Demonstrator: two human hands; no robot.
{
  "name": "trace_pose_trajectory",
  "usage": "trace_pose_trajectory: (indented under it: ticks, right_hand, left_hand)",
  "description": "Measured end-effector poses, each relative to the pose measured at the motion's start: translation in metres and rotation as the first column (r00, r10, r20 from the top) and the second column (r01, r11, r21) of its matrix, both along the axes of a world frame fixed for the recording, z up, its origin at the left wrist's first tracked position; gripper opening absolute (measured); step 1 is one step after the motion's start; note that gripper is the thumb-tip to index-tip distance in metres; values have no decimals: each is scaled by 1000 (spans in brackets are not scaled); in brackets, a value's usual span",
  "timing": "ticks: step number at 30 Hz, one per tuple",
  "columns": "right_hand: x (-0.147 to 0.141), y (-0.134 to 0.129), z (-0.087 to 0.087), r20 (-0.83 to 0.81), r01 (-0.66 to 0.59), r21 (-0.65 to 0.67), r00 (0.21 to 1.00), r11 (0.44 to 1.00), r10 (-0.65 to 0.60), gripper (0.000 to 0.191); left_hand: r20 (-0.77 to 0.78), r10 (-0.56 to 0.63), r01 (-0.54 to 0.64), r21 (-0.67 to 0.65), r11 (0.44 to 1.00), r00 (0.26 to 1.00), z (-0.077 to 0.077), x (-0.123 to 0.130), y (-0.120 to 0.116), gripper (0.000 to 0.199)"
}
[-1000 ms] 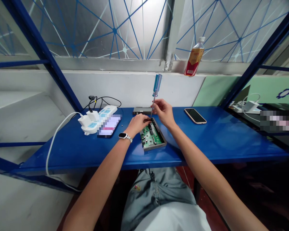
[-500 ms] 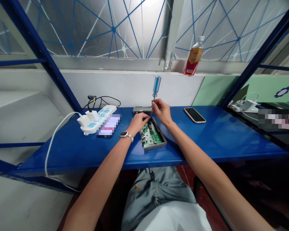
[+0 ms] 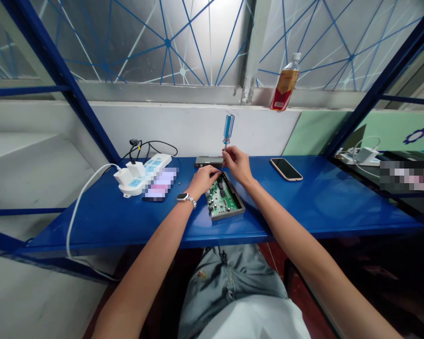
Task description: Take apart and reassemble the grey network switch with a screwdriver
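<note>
On the blue table lies a grey metal case with a green circuit board (image 3: 223,200) exposed inside it. My right hand (image 3: 237,162) pinches the shaft of a screwdriver (image 3: 228,128) with a clear and blue handle. The screwdriver stands nearly upright, its tip at the far end of the case, where fingers hide the exact contact. My left hand (image 3: 205,179) rests at the far left corner of the case, fingers bent together near the tip. Whether those fingers hold something small is hidden. Behind the hands sits a flat grey metal piece (image 3: 207,161).
A white power strip (image 3: 151,167) with plugs and cables is at the left, beside a phone with a blurred screen (image 3: 159,184). Another phone (image 3: 286,169) lies to the right. A drink bottle (image 3: 285,84) stands on the window ledge. Blue frame posts flank the table (image 3: 321,202).
The screwdriver handle has dipped slightly and tilted a little to the left. Both hands stay in nearly the same place.
</note>
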State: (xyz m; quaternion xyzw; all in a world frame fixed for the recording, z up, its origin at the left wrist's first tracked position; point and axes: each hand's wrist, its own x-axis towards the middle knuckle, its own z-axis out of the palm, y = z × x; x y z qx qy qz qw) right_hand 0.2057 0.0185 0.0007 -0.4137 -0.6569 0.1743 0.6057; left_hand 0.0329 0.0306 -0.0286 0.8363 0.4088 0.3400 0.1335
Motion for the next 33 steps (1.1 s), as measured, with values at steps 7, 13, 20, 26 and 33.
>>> trace_pose_trajectory:
  ticks: [7,13,20,26,33]
  right_hand:
    - [-1,-3,3,35,5,-14,999,1000,-4,24]
    - [-2,-3,5,56,88,2,995,996,-88,27]
    - [-1,-1,9,69,124,-6,990,992,-124,26]
    - [2,5,18,141,84,-62,987,995,-75,24]
    - [11,7,10,86,-211,-211,969,955,233,35]
  left_hand:
    - [130,-63,75,-91,993,990,8,7,16,22]
    - [320,-98,151,-147,978,942,8,22,29,34]
    - [489,-19,89,-122,989,872,-5,26,17,31]
    - [484,16,68,-155,986,875,-3,26,14,13]
    - [423,-26,83,-117,990,906,2,24,6,15]
